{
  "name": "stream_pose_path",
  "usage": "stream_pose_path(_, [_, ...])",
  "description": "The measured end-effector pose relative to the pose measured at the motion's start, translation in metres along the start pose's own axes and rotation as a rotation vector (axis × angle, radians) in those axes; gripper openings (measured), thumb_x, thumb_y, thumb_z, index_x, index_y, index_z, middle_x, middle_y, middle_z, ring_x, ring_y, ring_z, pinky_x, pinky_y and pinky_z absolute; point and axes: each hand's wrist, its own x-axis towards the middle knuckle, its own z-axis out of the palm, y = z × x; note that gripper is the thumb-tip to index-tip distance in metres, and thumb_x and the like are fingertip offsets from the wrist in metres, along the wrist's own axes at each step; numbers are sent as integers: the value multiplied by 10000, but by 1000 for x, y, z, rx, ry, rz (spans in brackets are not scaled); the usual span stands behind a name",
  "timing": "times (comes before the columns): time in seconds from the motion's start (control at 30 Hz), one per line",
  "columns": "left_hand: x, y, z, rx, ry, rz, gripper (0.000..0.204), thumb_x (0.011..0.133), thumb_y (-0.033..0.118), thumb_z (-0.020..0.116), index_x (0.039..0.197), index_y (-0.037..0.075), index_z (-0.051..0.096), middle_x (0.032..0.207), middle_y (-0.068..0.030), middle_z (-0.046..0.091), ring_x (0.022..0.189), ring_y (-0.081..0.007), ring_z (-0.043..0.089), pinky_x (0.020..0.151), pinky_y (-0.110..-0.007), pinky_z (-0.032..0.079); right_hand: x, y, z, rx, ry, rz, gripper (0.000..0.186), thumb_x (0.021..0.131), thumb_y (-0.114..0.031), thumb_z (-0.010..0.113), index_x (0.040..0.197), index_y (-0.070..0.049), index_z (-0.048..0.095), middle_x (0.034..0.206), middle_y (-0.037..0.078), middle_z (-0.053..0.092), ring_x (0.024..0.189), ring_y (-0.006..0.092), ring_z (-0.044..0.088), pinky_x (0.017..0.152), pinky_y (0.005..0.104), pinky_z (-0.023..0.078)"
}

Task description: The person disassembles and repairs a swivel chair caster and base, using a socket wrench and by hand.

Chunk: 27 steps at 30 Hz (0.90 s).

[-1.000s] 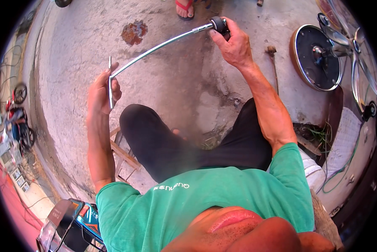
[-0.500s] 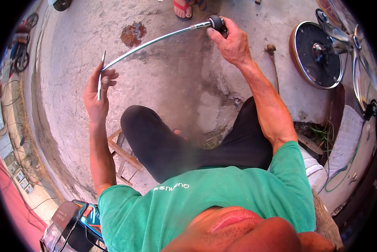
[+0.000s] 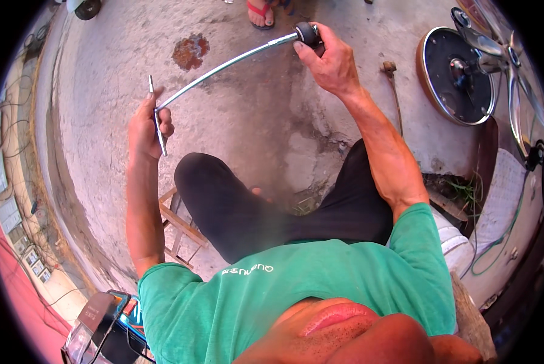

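Stretched between my hands is a silver T-handle socket wrench (image 3: 229,62), its long shaft curved by the lens. My left hand (image 3: 147,130) is closed around the wrench's crossbar. At the shaft's far end, my right hand (image 3: 335,64) grips a small black caster wheel (image 3: 308,33), which meets the socket. Its fingers partly cover the caster. To the right, a round stool seat (image 3: 428,82) rests on its side, with a chrome star-shaped base (image 3: 514,57) attached.
A hammer-like tool (image 3: 394,88) lies on the concrete at right. Beyond the wrench are a person's sandalled foot (image 3: 261,15) and a rusty stain (image 3: 191,51). A wooden frame (image 3: 184,224) stands by my left knee; a white bucket (image 3: 457,242) is at my right.
The crossbar has turned in my left hand, which has moved a little to the right. My right hand has shifted slightly left with the caster wheel.
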Motion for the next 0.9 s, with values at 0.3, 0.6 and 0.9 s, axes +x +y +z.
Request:
stream_pose_path(0.3, [-32,7,-4,397,-217,595,505,1009,55,451,1497,-62,401,1321,-272,619,1163,-299,660,954,-376,516,4,1,-8,44,-59,205,431,912,-340,742,1184,-15,668,932,115,749,776,193,707,755,337,561])
stream_pose_path(0.6, [-37,28,6,987,91,788,420,1076,377,513,1140,2,690,890,-109,665,851,-225,649,841,-353,509,4,-4,-3,61,-46,179,416,910,-322,747,1174,-11,665,942,110,749,829,182,713,788,332,561])
stream_pose_path(0.9, [-23,6,26,221,200,286,403,1088,165,409,1452,-4,446,846,-156,693,486,-131,537,598,-269,519,2,-9,-2,18,-82,172,406,901,-311,748,1165,-15,663,928,117,745,834,196,722,789,338,561])
